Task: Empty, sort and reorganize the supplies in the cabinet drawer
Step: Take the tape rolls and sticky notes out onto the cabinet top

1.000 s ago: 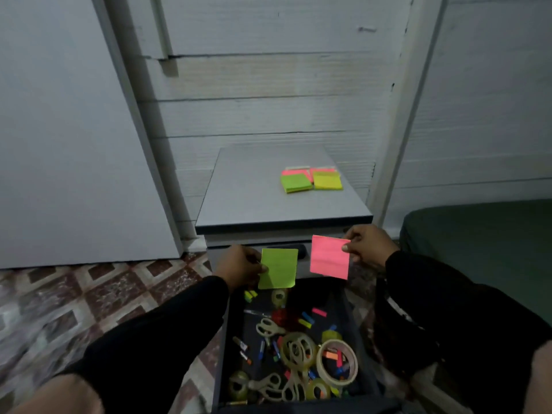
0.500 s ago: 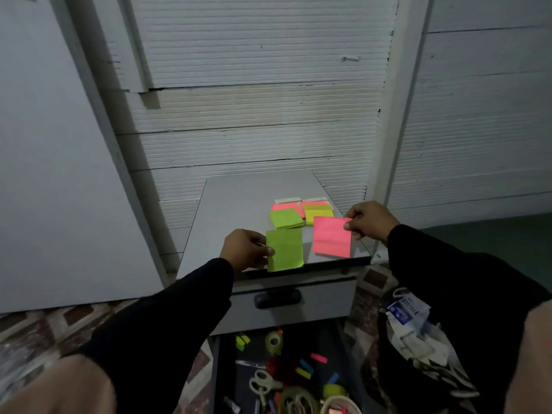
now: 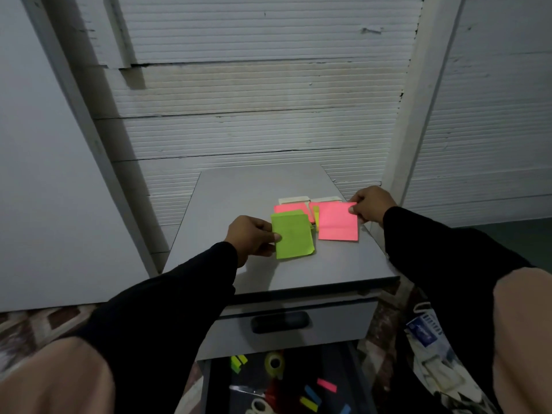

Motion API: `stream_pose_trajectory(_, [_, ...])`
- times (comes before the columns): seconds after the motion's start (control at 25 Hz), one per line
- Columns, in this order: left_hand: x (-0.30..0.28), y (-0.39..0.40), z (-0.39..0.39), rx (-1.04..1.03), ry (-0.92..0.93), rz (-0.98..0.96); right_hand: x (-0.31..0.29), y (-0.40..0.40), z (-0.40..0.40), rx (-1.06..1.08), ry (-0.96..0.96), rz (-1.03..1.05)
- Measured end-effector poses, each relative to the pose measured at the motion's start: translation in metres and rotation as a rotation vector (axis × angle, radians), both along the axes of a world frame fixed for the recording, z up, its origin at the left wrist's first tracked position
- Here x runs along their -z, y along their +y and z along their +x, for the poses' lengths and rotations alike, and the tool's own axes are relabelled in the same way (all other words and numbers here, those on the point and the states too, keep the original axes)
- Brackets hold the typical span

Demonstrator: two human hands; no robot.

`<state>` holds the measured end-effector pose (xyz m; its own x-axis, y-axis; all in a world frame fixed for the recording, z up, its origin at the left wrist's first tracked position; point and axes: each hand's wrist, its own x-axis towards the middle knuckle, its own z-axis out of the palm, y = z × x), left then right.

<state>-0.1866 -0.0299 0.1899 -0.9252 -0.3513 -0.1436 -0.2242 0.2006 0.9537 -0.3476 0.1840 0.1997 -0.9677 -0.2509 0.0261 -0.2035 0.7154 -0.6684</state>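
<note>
White ribbed panels back a low grey cabinet, and we stand over its tabletop (image 3: 239, 198) with both arms stretched forward in black sleeves. Below us the drawer (image 3: 283, 380) hangs pulled out, and we can see coloured tabs, a tape roll and scissor handles lying loose in it, so by our reckoning the emptying is only partly done.

Our left hand (image 3: 251, 239) pinches a green note (image 3: 294, 236) at its left edge, thumb on top and fingers curled under; the sheet hangs with its long side running away from us, its far end over the green pad (image 3: 288, 213) in the sorted piles (image 3: 298, 204). Our right hand (image 3: 369, 204) pinches a pink note (image 3: 337, 222) at its upper right corner, fingers closed on the paper, and the sheet's far left part overlaps the right-hand pile. Whether either sheet touches the stack beneath we cannot tell.

What the coming move turns on, as we judge it, is colour against pile. The green pad sits just ahead of our left fingers, so that hand is nearer. Pink shows on both piles, at the left behind the green pad and at the right under the held sheet, so the pink note may drop close by. Thin paper may cling to our fingers on release.
</note>
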Motion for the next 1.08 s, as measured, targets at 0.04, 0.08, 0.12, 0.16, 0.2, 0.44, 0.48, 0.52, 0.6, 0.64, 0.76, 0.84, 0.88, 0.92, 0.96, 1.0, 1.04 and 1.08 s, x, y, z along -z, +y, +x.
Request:
stream_pose_trajectory(0.04, [0.001, -0.001, -0.003, -0.004, -0.001, 0.014, 0.003, -0.001, -0.002, 0.01, -0.005, -0.005])
stream_pose_trajectory(0.08, [0.002, -0.002, -0.006, -0.01, 0.0, 0.028, 0.007, -0.002, -0.003, 0.02, -0.009, -0.011])
stream_pose_trajectory(0.12, [0.003, -0.003, -0.009, -0.02, 0.003, 0.038, 0.011, -0.003, -0.003, 0.034, -0.015, -0.029])
stream_pose_trajectory(0.16, [0.004, -0.003, -0.012, -0.035, 0.01, 0.045, 0.014, -0.003, -0.001, 0.053, -0.024, -0.069])
stream_pose_trajectory(0.2, [0.005, -0.002, -0.014, -0.049, 0.021, 0.046, 0.017, -0.003, 0.001, 0.076, -0.031, -0.124])
stream_pose_trajectory(0.44, [-0.003, -0.001, -0.031, -0.083, 0.06, 0.03, 0.016, 0.005, 0.013, 0.135, 0.048, -0.339])
stream_pose_trajectory(0.48, [-0.003, -0.001, -0.032, -0.103, 0.051, 0.029, 0.016, 0.008, 0.015, 0.13, 0.05, -0.344])
stream_pose_trajectory(0.52, [-0.003, -0.001, -0.034, -0.123, 0.036, 0.03, 0.016, 0.01, 0.017, 0.124, 0.046, -0.343])
stream_pose_trajectory(0.6, [0.001, -0.001, -0.032, -0.154, 0.002, 0.03, 0.016, 0.015, 0.023, 0.108, 0.037, -0.335])
stream_pose_trajectory(0.64, [0.003, -0.001, -0.031, -0.164, -0.011, 0.025, 0.015, 0.016, 0.026, 0.099, 0.034, -0.33])
stream_pose_trajectory(0.76, [0.005, -0.003, -0.02, -0.183, -0.025, -0.005, 0.011, 0.022, 0.037, 0.08, 0.025, -0.322])
stream_pose_trajectory(0.84, [-0.001, -0.001, -0.007, -0.177, -0.01, 0.017, 0.006, 0.025, 0.047, 0.075, 0.017, -0.316])
stream_pose_trajectory(0.88, [-0.005, 0.0, 0.001, -0.166, -0.002, 0.032, 0.003, 0.027, 0.054, 0.072, 0.015, -0.311])
stream_pose_trajectory(0.92, [-0.01, 0.003, 0.01, -0.15, 0.007, 0.039, -0.001, 0.027, 0.061, 0.067, 0.016, -0.31])
stream_pose_trajectory(0.96, [-0.015, 0.005, 0.018, -0.129, 0.016, 0.037, -0.005, 0.028, 0.067, 0.059, 0.02, -0.313])
stream_pose_trajectory(1.0, [-0.02, 0.009, 0.029, -0.106, 0.022, 0.026, -0.011, 0.028, 0.076, 0.045, 0.023, -0.318])
stream_pose_trajectory(1.04, [-0.025, 0.012, 0.041, -0.083, 0.025, 0.014, -0.017, 0.028, 0.086, 0.028, 0.024, -0.324])
stream_pose_trajectory(1.08, [-0.03, 0.016, 0.053, -0.063, 0.026, 0.002, -0.023, 0.028, 0.097, 0.009, 0.021, -0.329])
